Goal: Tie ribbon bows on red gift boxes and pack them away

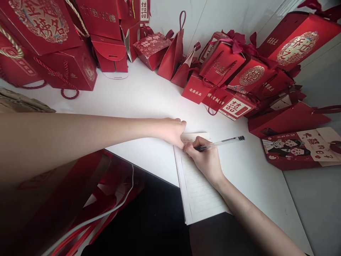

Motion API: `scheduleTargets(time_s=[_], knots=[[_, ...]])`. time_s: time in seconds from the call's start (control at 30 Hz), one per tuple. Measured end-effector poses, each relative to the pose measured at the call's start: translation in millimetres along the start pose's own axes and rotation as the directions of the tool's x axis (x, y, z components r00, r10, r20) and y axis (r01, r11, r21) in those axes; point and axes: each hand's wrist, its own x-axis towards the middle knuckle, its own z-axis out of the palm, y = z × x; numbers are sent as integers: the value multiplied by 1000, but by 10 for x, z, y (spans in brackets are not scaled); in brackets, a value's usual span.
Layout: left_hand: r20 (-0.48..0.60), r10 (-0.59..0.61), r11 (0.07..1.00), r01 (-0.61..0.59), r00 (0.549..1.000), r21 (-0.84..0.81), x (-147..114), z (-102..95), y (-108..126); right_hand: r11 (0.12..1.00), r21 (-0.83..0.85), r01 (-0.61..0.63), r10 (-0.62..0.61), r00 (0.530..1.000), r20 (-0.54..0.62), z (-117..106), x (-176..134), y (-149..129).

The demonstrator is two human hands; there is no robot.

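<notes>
A lined notebook (205, 192) lies open on the white table, its lower end reaching past the table's front edge. My right hand (209, 161) rests on the page, its fingers closed around a clear gel pen (226, 142) with a black end. The pen slants up to the right, and its tip is hidden behind the fingers. Small handwriting shows along the top lines of the page. My left hand (173, 132) lies at the notebook's upper left corner. Its fingers are curled in, and the thumb points down at the page close to the pen hand.
Red gift boxes (222, 64) and folded red paper bags (172, 57) line the back of the white table (149, 96). More boxes (71, 69) stand at left. A printed box (290, 147) lies at right. A white cable (117, 206) hangs below the table by a cardboard box (61, 188).
</notes>
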Motion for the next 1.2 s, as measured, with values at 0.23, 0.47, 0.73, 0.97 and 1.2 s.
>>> scheduleTargets(time_s=[0.23, 0.47, 0.73, 0.97, 1.2], knots=[[-15, 11, 1000, -11, 1000, -8, 15, 24, -24, 1000, -10, -13, 13, 1000, -14, 13, -16, -8], [-24, 50, 999, -50, 998, 5, 0, 6, -35, 930, 352, -104, 185, 961, -207, -206, 134, 85], [-105, 62, 995, -70, 992, -73, -32, 49, -143, 829, -489, 271, -334, 942, -43, -751, 457, 488], [-104, 65, 994, -73, 993, -82, -109, 12, -125, 718, -696, -24, -310, 884, -350, -1134, 494, 588], [-19, 117, 993, -117, 993, -3, 161, -122, -17, 726, -381, -572, -228, 323, -919, -1800, 282, 704]])
